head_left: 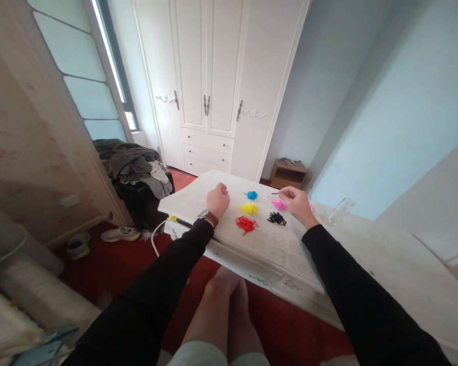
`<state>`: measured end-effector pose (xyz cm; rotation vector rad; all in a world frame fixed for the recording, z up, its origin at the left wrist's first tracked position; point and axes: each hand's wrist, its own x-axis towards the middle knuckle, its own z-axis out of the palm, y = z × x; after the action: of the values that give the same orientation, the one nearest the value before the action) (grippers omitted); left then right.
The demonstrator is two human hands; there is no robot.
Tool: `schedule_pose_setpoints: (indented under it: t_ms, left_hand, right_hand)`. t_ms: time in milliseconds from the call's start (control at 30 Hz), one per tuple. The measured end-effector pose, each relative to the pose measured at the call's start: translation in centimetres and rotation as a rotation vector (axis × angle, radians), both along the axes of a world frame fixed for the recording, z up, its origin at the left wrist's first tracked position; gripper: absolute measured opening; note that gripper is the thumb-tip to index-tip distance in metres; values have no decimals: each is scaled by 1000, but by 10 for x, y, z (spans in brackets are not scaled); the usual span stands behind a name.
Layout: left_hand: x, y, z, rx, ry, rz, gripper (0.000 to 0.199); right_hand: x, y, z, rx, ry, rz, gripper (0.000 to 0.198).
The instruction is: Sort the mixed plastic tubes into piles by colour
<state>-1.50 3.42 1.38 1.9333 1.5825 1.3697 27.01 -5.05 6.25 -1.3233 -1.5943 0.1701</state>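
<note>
My right hand [295, 203] pinches a short, thin black piece [275, 193] above the far side of the white table [229, 239]. Partly beneath that hand lies a heap of pink pieces [279, 204], with more pink showing behind the wrist. Nearer to me is a pile of black pieces [277, 218]. My left hand [218, 200], a watch on its wrist, is closed with curled fingers; whatever it may hold is hidden. To its right are small piles of blue pieces [251, 195], yellow pieces [248, 208] and red pieces [246, 224].
A clear glass container [341, 211] stands right of my right hand. A white cable [155, 239] with a yellow and black end lies at the table's left edge. Beyond are a white wardrobe [221, 76], a heap of clothes [133, 162] and a small wooden cabinet [288, 175].
</note>
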Motion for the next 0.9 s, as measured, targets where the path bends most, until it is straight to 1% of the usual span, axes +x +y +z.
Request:
schedule_pose_setpoints:
  t_ms: [67, 133, 200, 267, 367, 500, 567, 633, 733, 833, 900]
  left_hand:
    - [0, 1, -1, -41, 96, 12, 21]
    - [2, 2, -2, -77, 195, 24, 17]
    - [2, 3, -5, -101, 258, 23, 15]
    - [1, 4, -7, -103, 276, 2, 18]
    - [-1, 7, -9, -86, 248, -31, 25]
    - [-2, 10, -11, -43, 167, -33, 27]
    - [-2, 10, -10, -44, 98, -35, 23]
    - [-2, 10, -7, -50, 20, -42, 18]
    - [-2, 8, -3, -14, -50, -33, 14]
    - [-2, 7, -1, 26, -35, -9, 20]
    - [-3, 6, -2, 3, 16, -7, 24]
  right_hand:
    - [22, -8, -3, -82, 14, 38, 31]
    - [36, -16, -10, -143, 40, 59, 36]
    - [43, -23, -18, -167, 66, 77, 41]
    - [44, -27, -25, -171, 63, 116, 42]
    - [41, -29, -30, -185, 20, 188, 40]
    - [38, -27, -32, -233, -38, 209, 39]
    - [38, -26, -33, -225, -60, 188, 36]
    - [38, -25, -33, -186, -67, 147, 33]
    - [38, -24, -33, -137, -69, 79, 30]
    - [36, -24, -33, -117, -76, 44, 30]
    - [35, -24, -34, -113, -78, 41, 29]
